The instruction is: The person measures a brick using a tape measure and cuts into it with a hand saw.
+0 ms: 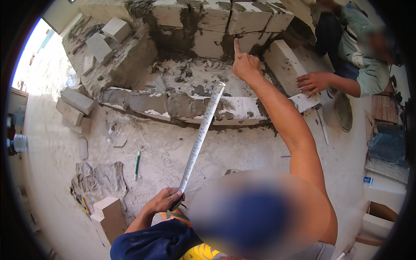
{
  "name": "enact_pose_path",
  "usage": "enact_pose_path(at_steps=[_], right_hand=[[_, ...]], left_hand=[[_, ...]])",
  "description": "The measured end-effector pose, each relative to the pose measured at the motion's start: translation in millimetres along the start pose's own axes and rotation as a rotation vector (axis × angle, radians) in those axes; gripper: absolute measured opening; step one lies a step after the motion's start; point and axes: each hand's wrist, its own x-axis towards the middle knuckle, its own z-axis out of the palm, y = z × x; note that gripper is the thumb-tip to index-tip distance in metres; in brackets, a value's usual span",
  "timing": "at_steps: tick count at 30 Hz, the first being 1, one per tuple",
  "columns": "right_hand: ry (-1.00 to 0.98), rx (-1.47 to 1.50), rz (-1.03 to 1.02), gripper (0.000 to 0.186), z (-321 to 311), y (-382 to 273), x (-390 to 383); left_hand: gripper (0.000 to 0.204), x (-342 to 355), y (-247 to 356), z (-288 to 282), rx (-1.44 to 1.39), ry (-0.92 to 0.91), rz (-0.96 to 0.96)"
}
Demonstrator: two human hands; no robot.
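Dusty floor; white tape measure (200,134) extended.

The dusty concrete floor (143,151) carries everything here. A low course of pale blocks (182,106) smeared with grey mortar runs across it, and behind that rises a rough block wall (208,30) with mortar in its joints. Mortar crumbs and chips (182,73) litter the ground between the two. Loose blocks (73,106) lie stacked at the left, and another pale block (108,214) sits near the lower edge beside a crumpled grey sack (99,182). A green pencil (137,164) lies on the bare floor. A round pan (342,110) rests at the right.
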Motion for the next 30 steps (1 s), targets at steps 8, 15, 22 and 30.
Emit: enact_pose_path(at_steps=[8, 15, 22, 30], right_hand=[[0.146, 0.518, -0.130, 0.049, 4, -48, -24], [-0.406, 1.272, -0.124, 0.069, -22, -128, -32], [-0.283, 1.244, -0.165, 0.044, -5, -173, -20], [-0.248, 1.309, -0.147, 0.031, 10, -182, -39]], left_hand=[[0.039, -9, 3, -34, -0.174, 0.258, -0.009], [0.038, -31, 57, -101, -0.038, 0.389, -0.096], [0.037, -28, 97, -118, 0.037, 0.334, -0.148], [0.036, -32, 88, -101, 0.062, 0.336, -0.168]])
